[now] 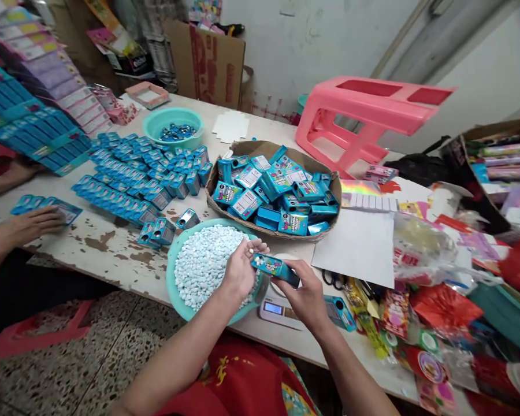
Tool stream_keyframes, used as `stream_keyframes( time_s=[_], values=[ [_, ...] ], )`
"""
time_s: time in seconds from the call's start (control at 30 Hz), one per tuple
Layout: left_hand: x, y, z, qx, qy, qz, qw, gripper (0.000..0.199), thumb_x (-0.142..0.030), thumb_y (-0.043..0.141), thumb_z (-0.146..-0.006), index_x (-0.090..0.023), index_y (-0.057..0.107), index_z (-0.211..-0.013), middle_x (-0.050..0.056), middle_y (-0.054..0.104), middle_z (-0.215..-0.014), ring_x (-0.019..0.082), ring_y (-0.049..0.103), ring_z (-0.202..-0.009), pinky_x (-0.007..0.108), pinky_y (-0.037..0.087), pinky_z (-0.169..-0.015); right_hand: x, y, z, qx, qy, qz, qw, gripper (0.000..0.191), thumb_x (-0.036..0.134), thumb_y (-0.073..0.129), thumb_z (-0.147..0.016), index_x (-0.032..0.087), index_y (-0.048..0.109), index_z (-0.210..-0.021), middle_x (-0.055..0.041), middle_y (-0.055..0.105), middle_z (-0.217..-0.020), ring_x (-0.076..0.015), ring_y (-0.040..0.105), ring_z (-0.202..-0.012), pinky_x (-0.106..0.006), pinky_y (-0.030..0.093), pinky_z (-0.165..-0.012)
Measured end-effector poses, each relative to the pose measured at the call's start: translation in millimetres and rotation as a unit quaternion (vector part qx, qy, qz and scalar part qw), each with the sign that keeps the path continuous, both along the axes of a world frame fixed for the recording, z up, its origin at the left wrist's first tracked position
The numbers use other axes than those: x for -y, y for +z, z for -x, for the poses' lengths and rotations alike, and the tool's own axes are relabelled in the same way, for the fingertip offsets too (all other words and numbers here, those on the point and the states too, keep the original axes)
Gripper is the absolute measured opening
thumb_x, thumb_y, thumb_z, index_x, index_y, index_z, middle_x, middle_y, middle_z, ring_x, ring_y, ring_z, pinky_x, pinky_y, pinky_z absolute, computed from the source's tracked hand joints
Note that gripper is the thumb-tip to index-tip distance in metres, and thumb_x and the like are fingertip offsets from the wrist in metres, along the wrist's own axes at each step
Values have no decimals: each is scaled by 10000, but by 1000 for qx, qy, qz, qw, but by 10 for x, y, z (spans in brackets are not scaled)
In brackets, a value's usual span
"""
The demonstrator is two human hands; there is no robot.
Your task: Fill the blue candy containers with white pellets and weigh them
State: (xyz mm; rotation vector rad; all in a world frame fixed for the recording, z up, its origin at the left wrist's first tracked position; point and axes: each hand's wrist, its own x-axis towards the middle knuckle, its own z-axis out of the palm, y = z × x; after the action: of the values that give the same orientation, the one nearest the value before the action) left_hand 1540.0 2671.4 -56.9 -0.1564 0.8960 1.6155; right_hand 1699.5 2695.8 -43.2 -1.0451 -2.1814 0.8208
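My right hand (305, 289) grips a small blue box (274, 267), tilted with its open end toward my left. My left hand (242, 267) is cupped palm up at that open end, with a few pale candies in its fingers. Beneath my left hand is a teal basin (171, 283) full of pale blue and white candies (208, 260). A white digital scale (266, 311) with a lit display stands partly under my right hand. Behind them, a cardboard tray (338, 199) holds a heap of blue boxes (281, 176). Another blue box (340, 313) lies right of the scale.
Rows of blue boxes (130, 173) cover the table's left part, near a second teal basin (149, 130). A person's hand (39, 225) rests on boxes at far left. A pink stool (372, 110) lies behind the tray. Scissors (333, 279) and wrappers (394, 312) clutter the right.
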Motion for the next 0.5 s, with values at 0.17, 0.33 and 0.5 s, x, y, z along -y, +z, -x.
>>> stream_keyframes(
  time_s=[0.17, 0.33, 0.5],
  values=[
    [142, 11, 138, -25, 24, -45, 998, 221, -336, 622, -773, -125, 672, -816, 76, 663, -848, 188, 625, -864, 304, 465, -830, -11, -21, 168, -3, 14, -12, 1000, 273, 314, 684, -782, 248, 606, -1035, -33, 647, -929, -216, 598, -863, -342, 458, -749],
    [246, -47, 184, -137, -13, -53, 989, 215, -126, 701, -618, -126, 689, -833, 69, 670, -919, 150, 601, -821, 263, 444, -803, 12, -104, 263, -9, -4, 13, 1000, 277, 317, 689, -771, 243, 618, -1028, -31, 646, -917, -215, 596, -852, -346, 469, -750],
    [291, -168, 382, -358, -12, 27, 933, 246, -166, 642, -671, -181, 696, -910, 78, 644, -1041, 227, 558, -1071, 384, 352, -1010, 62, -100, 131, -74, -28, 76, 994, 277, 351, 691, -759, 225, 638, -999, -31, 652, -934, -205, 603, -852, -341, 485, -766]
  ],
)
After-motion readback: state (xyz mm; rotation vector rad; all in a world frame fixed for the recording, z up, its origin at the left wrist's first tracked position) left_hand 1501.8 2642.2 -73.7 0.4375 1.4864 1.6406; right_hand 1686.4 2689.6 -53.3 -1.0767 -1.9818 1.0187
